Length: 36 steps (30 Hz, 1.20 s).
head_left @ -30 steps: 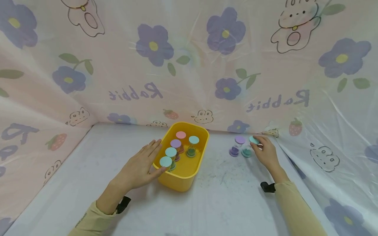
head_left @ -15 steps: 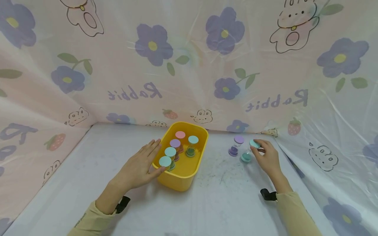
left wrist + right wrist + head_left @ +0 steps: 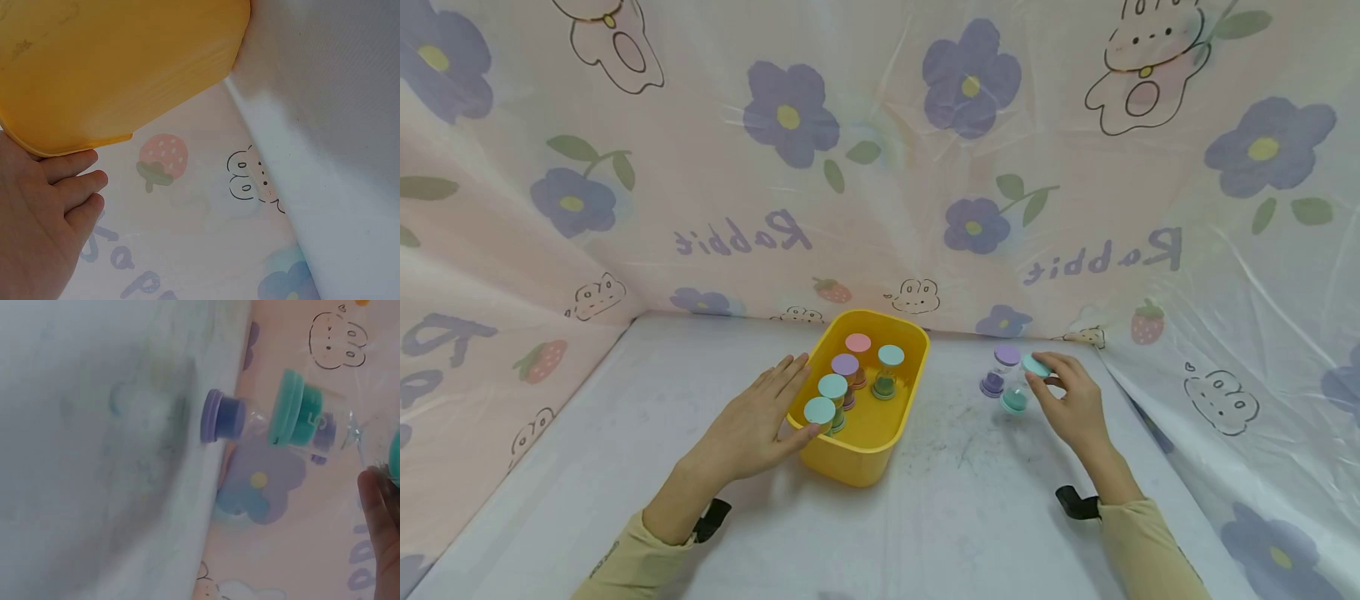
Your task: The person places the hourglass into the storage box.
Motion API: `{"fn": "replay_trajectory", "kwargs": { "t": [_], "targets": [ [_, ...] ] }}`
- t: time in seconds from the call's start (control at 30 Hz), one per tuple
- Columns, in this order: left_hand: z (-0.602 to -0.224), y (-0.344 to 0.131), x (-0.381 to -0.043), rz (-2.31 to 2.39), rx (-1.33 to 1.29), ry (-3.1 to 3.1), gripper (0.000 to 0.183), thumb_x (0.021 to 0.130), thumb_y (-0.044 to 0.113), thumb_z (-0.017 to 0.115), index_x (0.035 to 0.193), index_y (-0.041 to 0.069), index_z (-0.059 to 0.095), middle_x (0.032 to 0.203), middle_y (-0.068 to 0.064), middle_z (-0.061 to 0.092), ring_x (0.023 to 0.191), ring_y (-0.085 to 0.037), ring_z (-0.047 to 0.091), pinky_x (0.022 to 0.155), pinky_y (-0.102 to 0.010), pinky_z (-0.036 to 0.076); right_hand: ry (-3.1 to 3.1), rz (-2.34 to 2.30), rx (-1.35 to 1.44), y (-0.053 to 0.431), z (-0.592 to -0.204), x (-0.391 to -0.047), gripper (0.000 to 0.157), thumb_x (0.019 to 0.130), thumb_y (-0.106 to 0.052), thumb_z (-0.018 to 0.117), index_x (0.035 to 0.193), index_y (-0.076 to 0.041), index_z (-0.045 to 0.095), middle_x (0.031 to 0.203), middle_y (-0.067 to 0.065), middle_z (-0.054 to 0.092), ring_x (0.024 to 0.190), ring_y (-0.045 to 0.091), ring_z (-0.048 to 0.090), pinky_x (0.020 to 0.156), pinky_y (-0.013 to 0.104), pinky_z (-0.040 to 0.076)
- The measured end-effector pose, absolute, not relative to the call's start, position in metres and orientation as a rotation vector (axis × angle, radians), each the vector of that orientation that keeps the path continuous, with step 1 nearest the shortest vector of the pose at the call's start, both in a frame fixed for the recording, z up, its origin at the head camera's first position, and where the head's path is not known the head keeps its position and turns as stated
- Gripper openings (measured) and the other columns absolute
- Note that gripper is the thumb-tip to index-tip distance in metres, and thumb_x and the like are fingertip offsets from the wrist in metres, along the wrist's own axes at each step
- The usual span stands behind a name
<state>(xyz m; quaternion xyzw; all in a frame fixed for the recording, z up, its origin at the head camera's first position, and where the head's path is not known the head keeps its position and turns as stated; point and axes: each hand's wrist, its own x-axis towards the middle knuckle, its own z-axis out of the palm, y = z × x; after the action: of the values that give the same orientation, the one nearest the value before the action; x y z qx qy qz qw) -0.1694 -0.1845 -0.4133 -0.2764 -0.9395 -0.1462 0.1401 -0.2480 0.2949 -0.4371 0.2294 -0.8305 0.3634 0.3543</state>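
My right hand (image 3: 1075, 404) pinches a teal-capped hourglass (image 3: 1014, 401) by its top cap, fingers and thumb on the rim. In the right wrist view the teal base (image 3: 287, 409) hangs clear of the table. Just behind it stands a purple-capped hourglass (image 3: 1007, 357), upright on the table. My left hand (image 3: 748, 429) lies with straight fingers along the left side of a yellow bin (image 3: 850, 468), its thumb reaching over the front rim by a light-blue-capped hourglass (image 3: 819, 411). In the left wrist view the fingertips (image 3: 87, 181) are right at the bin's rim.
Inside the bin stand several more hourglasses: a pink-capped one (image 3: 858, 342), a purple-capped one (image 3: 845, 364) and light-blue-capped ones, one of them (image 3: 891, 356) on the right side. A patterned sheet (image 3: 880, 192) hangs behind and beside the white table (image 3: 955, 533).
My right hand has lifted the teal-capped hourglass and carried it slightly left, towards the front of the purple-capped one. The left hand and the bin have stayed put.
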Motion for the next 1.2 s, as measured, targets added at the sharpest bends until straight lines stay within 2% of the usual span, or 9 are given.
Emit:
{"fn": "replay_trajectory", "kwargs": {
  "t": [0.47, 0.83, 1.1, 1.2],
  "targets": [
    [-0.413, -0.185, -0.170, -0.418, -0.794, -2.717, 0.091, 0.101, 0.060, 0.057, 0.162, -0.001, 0.029, 0.171, -0.013, 0.022, 0.158, -0.034, 0.023, 0.126, -0.052, 0.025, -2.010, 0.942, 0.754, 0.264, -0.407, -0.242, 0.046, 0.078, 0.019, 0.077, 0.123, 0.011, 0.069, 0.120, 0.025, 0.066, 0.107, 0.001, 0.060, 0.090, 0.005, 0.050],
    [-0.416, -0.185, -0.171, -0.418, -0.793, -2.706, 0.088, 0.101, 0.056, 0.059, 0.161, -0.002, 0.030, 0.170, -0.016, 0.026, 0.157, -0.036, 0.025, 0.126, -0.054, 0.026, -1.933, 0.919, 0.835, 0.238, -0.388, -0.242, 0.045, 0.075, 0.024, 0.073, 0.120, 0.015, 0.068, 0.114, 0.031, 0.065, 0.104, 0.008, 0.061, 0.091, 0.005, 0.049],
    [-0.416, -0.185, -0.171, -0.419, -0.797, -2.700, 0.088, 0.101, 0.056, 0.059, 0.161, -0.002, 0.031, 0.170, -0.016, 0.027, 0.157, -0.036, 0.025, 0.126, -0.055, 0.027, -1.887, 0.989, 0.928, 0.214, -0.371, -0.242, 0.047, 0.078, 0.021, 0.073, 0.123, 0.011, 0.069, 0.119, 0.026, 0.067, 0.106, 0.007, 0.063, 0.092, 0.009, 0.052],
    [-0.415, -0.185, -0.170, -0.425, -0.799, -2.701, 0.088, 0.101, 0.056, 0.060, 0.161, -0.002, 0.031, 0.170, -0.016, 0.026, 0.157, -0.036, 0.025, 0.126, -0.054, 0.026, -1.883, 1.006, 0.961, 0.205, -0.366, -0.242, 0.040, 0.085, 0.014, 0.072, 0.124, 0.010, 0.069, 0.121, 0.025, 0.066, 0.107, 0.011, 0.064, 0.093, 0.011, 0.053]
  ]
}}
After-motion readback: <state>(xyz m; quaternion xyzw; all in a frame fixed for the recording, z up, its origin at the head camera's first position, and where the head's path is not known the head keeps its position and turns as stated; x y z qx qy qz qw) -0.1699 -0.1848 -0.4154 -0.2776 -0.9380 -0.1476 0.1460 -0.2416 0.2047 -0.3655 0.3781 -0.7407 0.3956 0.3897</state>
